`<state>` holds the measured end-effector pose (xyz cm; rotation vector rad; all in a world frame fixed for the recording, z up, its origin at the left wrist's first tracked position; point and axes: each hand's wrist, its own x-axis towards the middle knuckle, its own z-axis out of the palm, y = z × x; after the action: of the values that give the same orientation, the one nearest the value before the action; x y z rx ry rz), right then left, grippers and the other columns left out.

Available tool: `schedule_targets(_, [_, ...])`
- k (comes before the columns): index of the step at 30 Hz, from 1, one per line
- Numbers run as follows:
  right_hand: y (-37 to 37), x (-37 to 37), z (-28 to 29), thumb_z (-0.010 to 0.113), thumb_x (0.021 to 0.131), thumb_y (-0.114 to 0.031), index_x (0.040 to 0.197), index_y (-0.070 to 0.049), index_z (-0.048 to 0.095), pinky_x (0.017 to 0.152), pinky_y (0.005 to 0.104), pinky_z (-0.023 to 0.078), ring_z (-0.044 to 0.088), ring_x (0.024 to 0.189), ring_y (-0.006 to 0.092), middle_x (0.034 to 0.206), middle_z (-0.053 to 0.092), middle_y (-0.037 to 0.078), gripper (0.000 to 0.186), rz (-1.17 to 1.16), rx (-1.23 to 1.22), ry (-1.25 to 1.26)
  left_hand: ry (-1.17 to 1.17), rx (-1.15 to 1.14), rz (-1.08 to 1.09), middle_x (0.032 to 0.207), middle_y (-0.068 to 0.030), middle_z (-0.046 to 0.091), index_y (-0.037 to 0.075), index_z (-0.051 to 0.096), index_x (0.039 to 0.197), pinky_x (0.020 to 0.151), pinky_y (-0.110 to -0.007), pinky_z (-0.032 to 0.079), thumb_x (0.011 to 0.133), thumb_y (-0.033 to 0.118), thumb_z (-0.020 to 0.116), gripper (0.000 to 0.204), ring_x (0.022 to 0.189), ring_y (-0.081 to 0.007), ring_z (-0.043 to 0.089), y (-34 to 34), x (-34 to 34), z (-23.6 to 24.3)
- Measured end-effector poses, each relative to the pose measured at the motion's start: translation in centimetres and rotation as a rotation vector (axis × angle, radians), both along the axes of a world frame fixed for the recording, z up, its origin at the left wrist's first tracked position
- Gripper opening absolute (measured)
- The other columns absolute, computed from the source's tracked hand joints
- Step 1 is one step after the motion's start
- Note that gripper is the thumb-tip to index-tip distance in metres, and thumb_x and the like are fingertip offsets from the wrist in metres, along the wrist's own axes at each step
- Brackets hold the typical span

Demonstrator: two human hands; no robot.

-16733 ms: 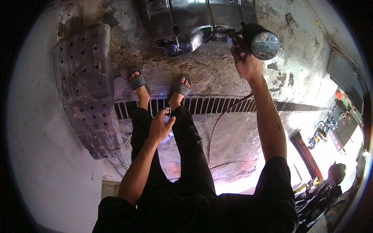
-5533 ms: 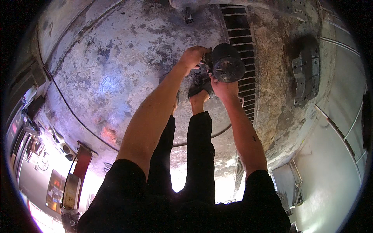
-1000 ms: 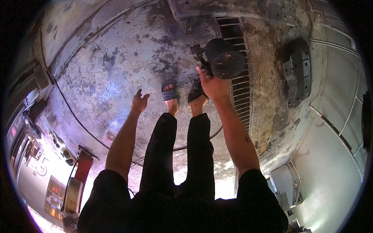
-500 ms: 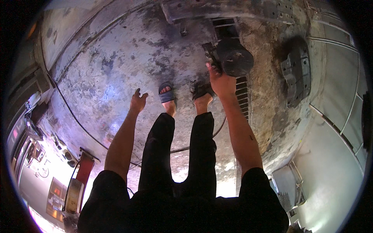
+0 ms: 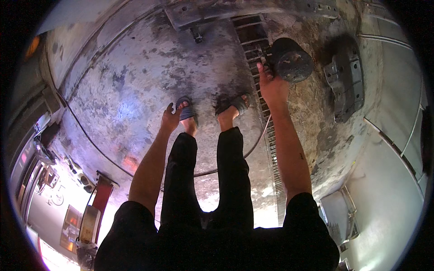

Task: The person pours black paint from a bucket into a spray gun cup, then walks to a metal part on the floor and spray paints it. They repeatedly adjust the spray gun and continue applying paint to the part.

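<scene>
In my right hand (image 5: 274,90) I grip a dark spray gun (image 5: 266,63), which carries a wide round black cup (image 5: 293,63) on its right side. My fingers are wrapped round its handle and mostly hidden from above; the thumb points forward. A hose (image 5: 253,151) runs up toward this hand from behind my legs. My left hand (image 5: 171,119) hangs free beside my left foot, thumb and fingers apart, with nothing in it.
A slotted drain grating (image 5: 248,34) runs along the stained concrete floor beneath my right arm. A long dark panel (image 5: 253,11) lies across the far side. To the right sits a black moulded part (image 5: 346,83) near the wall. The hose crosses the floor at left.
My right hand and the spray gun have shifted right, past the grating. The left hand has come right and slightly nearer, close to my left foot. My view has shifted slightly.
</scene>
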<state>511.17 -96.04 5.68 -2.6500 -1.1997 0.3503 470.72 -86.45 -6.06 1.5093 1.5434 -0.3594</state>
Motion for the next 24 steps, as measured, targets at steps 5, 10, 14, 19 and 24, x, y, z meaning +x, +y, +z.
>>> schedule_targets(5, [0.1,1.1,0.7,0.066,0.089,-0.057,0.103,0.001,0.071,0.077,0.0493,0.055,0.067,0.091,0.0449,0.100,0.070,0.022,0.060,-0.103,-0.075,0.087,0.009,0.007,-0.049,0.125,-0.0330,0.061,-0.006,0.047,0.140,0.098,-0.044,0.049,0.088,0.040,0.067,0.072,0.120,-0.0420,0.059,-0.7,2.2,1.3])
schedule_targets(10, [0.6,-0.4,0.9,0.069,0.087,-0.054,0.104,-0.001,0.071,0.082,0.0484,0.054,0.066,0.094,0.0437,0.104,0.070,0.021,0.056,-0.039,0.042,0.176,-0.054,-0.004,-0.013,0.123,-0.0342,0.060,-0.006,0.048,0.139,0.096,-0.045,0.050,0.088,0.040,0.066,0.071,0.118,-0.0431,0.060,-0.5,3.0,2.0])
schedule_targets(14, [0.6,-2.3,0.7,0.071,0.086,-0.051,0.108,-0.003,0.070,0.087,0.0470,0.053,0.066,0.097,0.0413,0.108,0.069,0.019,0.052,0.183,0.168,0.046,-0.003,0.025,-0.036,0.123,-0.0331,0.061,-0.004,0.048,0.140,0.096,-0.044,0.050,0.089,0.044,0.066,0.072,0.117,-0.0439,0.060,-0.3,2.9,2.0])
schedule_targets(19, [0.4,-2.9,0.6,0.073,0.085,-0.047,0.112,-0.003,0.069,0.092,0.0460,0.051,0.064,0.104,0.0400,0.113,0.068,0.018,0.052,0.250,-0.069,0.249,0.025,0.025,-0.041,0.123,-0.0301,0.062,-0.002,0.048,0.141,0.097,-0.044,0.049,0.089,0.046,0.065,0.073,0.117,-0.0428,0.060,-0.2,3.3,2.2])
schedule_targets(24, [0.2,-1.5,0.1,0.073,0.085,-0.046,0.109,-0.003,0.069,0.090,0.0462,0.052,0.065,0.100,0.0407,0.110,0.069,0.017,0.049,0.253,0.173,-0.014,-0.004,0.022,-0.036,0.122,-0.0298,0.063,-0.002,0.049,0.140,0.096,-0.044,0.049,0.088,0.042,0.066,0.070,0.117,-0.0426,0.061,-0.3,4.1,2.4])
